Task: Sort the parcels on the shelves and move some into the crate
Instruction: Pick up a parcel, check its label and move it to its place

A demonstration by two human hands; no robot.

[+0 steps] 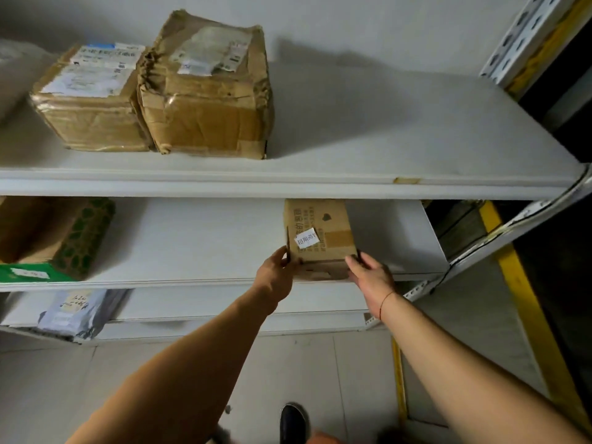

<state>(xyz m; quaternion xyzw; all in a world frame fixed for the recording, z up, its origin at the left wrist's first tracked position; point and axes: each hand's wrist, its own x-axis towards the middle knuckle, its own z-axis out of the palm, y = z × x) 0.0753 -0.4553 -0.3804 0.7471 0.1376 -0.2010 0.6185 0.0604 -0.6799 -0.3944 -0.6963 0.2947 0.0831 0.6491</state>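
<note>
We grip a box (320,241) on the middle shelf (192,282). Left hand (275,277) and right hand (371,275) clasp opposite sides, steadying it, likely for lifting.

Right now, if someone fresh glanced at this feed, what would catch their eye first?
Probably the small brown cardboard box with a white sticker at the front edge of the middle shelf, held between the left hand and right hand. Next, the two battered, taped cardboard parcels side by side on the top shelf, left of centre.
</note>
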